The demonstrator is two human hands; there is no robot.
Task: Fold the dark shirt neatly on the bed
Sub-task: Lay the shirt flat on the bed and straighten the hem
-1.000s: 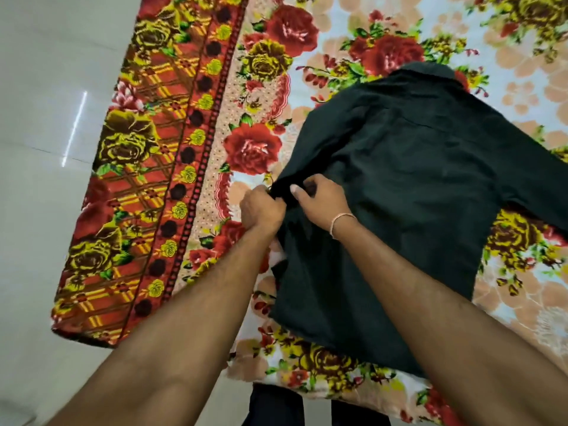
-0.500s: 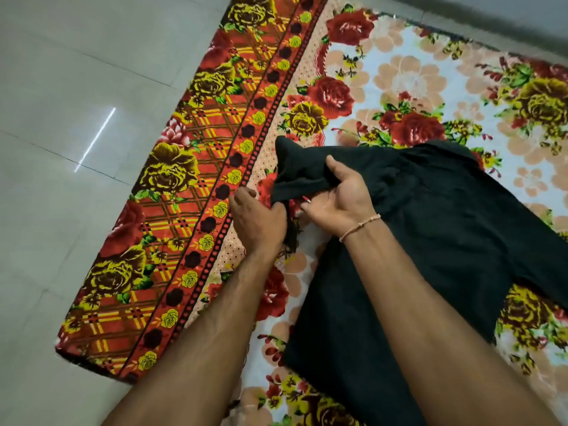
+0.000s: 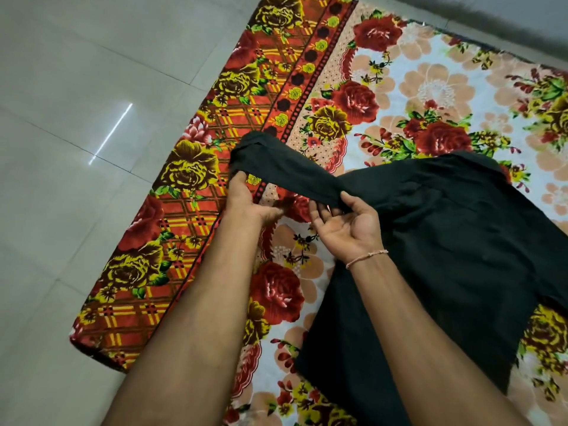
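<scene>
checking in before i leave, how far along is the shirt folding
Early. Done: the shirt lies spread on the bed. In hand: the left hand grips the cuff end of the sleeve, stretched outward, and the right hand pinches it near the shoulder. Left: no fold shows yet, so both sleeves and the body.

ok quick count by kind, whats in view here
shirt: 1
bedspread: 1
hands: 2, left hand and right hand, both gripping the shirt's sleeve
bracelet: 1
total: 5
</scene>
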